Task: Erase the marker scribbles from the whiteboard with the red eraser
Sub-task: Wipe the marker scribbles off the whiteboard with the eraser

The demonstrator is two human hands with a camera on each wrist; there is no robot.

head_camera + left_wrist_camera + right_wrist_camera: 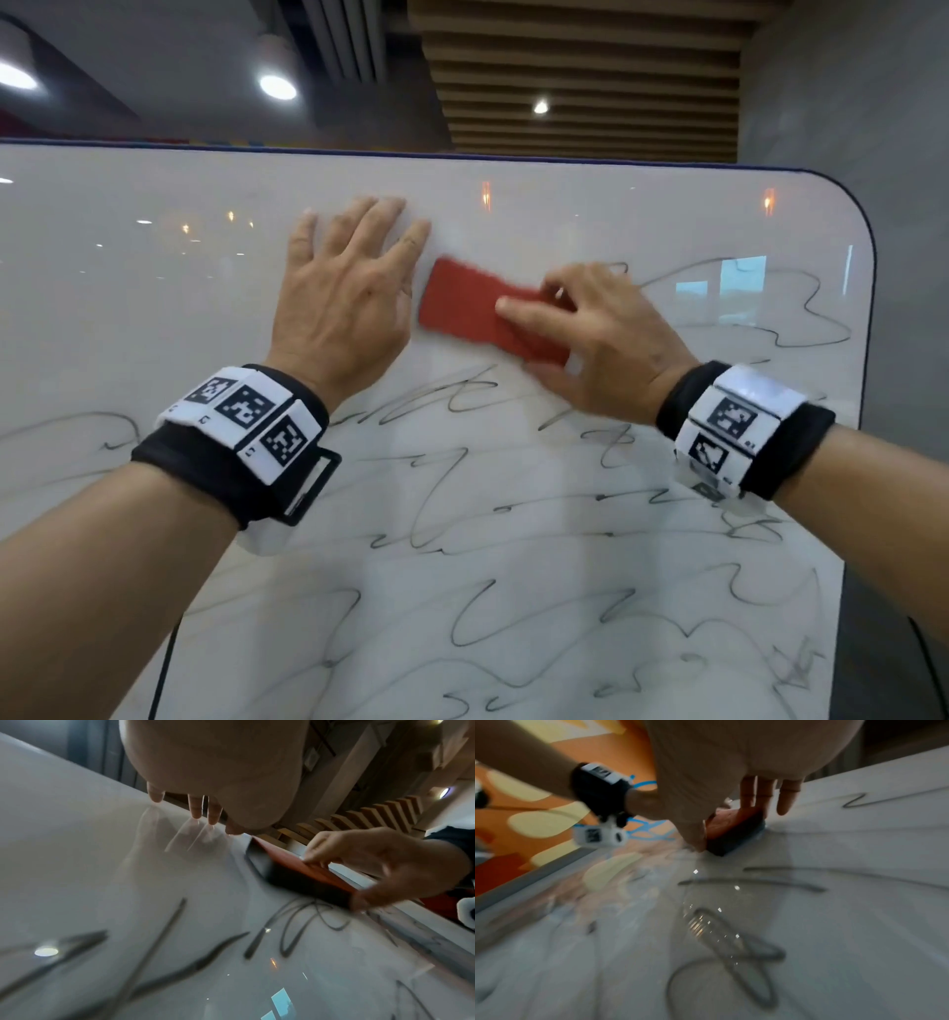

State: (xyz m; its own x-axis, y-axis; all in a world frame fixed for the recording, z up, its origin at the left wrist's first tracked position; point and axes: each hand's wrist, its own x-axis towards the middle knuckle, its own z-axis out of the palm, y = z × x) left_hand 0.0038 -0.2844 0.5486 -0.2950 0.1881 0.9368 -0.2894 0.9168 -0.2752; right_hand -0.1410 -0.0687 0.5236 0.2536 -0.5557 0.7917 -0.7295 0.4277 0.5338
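A white whiteboard (154,308) fills the head view, covered in black marker scribbles (462,606) over its lower part and right side. My right hand (595,339) grips the red eraser (462,308) by its right end, thumb on top, and presses it flat to the board. My left hand (349,288) lies flat on the board just left of the eraser, fingers straight and spread. The left wrist view shows the eraser (303,866) with its dark felt face against the board. In the right wrist view the eraser (731,829) sits under my fingers.
The board's upper left area bears no marks. Its rounded top right corner (852,205) and right edge stand before a grey wall (904,154). A slatted wooden ceiling (590,77) with lamps is above. An orange patterned floor (526,821) lies beyond the board's edge.
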